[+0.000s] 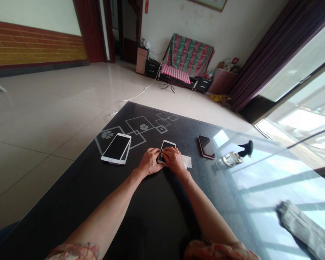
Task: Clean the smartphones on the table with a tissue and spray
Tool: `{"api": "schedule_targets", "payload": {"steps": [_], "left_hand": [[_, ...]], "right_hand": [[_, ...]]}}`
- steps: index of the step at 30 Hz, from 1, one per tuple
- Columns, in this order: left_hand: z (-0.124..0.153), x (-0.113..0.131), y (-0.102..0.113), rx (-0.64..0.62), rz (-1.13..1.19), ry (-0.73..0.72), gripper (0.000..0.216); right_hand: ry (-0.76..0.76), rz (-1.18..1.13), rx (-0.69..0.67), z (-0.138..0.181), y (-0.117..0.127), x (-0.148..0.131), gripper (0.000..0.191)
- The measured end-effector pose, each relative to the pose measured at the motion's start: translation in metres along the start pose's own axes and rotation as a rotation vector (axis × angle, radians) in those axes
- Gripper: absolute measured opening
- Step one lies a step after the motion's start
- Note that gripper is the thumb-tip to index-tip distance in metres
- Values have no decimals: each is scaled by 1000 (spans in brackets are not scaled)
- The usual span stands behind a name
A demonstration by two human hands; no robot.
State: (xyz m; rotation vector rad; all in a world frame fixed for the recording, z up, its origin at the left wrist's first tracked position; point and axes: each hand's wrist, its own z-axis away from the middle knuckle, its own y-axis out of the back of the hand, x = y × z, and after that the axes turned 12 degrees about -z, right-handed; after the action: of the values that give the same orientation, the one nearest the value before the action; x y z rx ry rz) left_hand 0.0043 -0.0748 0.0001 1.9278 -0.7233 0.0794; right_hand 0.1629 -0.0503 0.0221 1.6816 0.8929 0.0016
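Observation:
A white-framed smartphone (pixel 168 144) with a dark screen lies on the black table, between my two hands. My left hand (pixel 149 161) grips its left side, with the thumb near the lower edge. My right hand (pixel 175 159) is closed, its fingers bent over the lower part of the screen. From beneath that hand a white cloth (pixel 187 161) with a zigzag edge sticks out to the right; the fingers hide how much of it lies under them. To the left, a white smartphone (pixel 116 148) rests askew on another white phone (pixel 126 157).
To the right lie a dark-screened phone (pixel 207 147) with a reddish edge and a clear spray bottle (pixel 232 159) with a black head. A grey cloth-like bundle (pixel 304 225) is near the right edge of the glossy table (pixel 97 195). Beyond stands a striped small table (pixel 176 73).

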Motion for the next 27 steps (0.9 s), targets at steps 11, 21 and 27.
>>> {"api": "schedule_targets", "payload": {"steps": [11, 21, 27], "left_hand": [[-2, 4, 5, -28, -27, 13, 29], [-1, 2, 3, -7, -14, 37, 33], [-1, 3, 1, 7, -23, 58, 36]], "right_hand": [[-105, 73, 51, -55, -4, 30, 26], [-5, -17, 15, -10, 1, 13, 24], [89, -134, -3, 15, 5, 10, 20]]}}
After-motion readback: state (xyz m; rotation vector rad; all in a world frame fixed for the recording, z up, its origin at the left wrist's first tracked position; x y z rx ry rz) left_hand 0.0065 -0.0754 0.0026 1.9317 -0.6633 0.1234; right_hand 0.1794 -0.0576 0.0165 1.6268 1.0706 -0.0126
